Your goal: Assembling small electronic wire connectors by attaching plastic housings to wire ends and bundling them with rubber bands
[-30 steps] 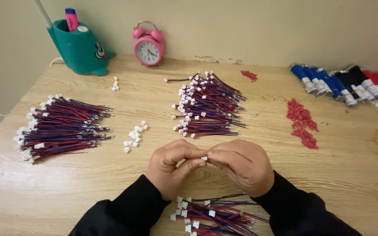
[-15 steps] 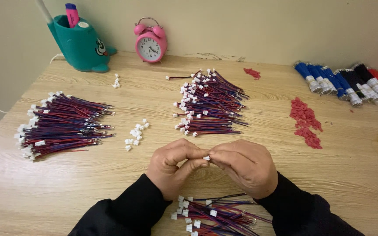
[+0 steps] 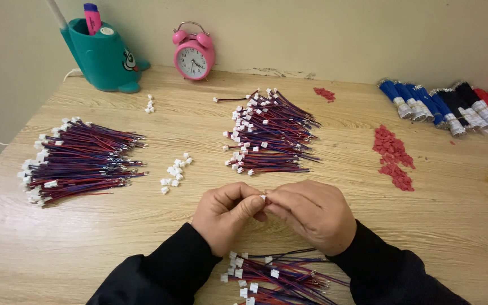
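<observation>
Hands unmoved, left hand point(image 3: 224, 213), right hand point(image 3: 312, 213) pinching white connector point(image 3: 262, 197), wire bundles point(image 3: 272, 133) beyond

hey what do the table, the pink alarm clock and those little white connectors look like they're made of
Table: wood or wood-look laminate, matte, with visible grain. Pink alarm clock: glossy casing, plastic or painted metal, cannot tell which. Loose white connectors: probably moulded plastic, opaque, like the one pinched between both hands.

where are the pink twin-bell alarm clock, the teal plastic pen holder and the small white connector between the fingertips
pink twin-bell alarm clock point(image 3: 193, 60), head view, dial
teal plastic pen holder point(image 3: 98, 55), head view, front wall
small white connector point(image 3: 262, 197), head view, visible tip
</observation>
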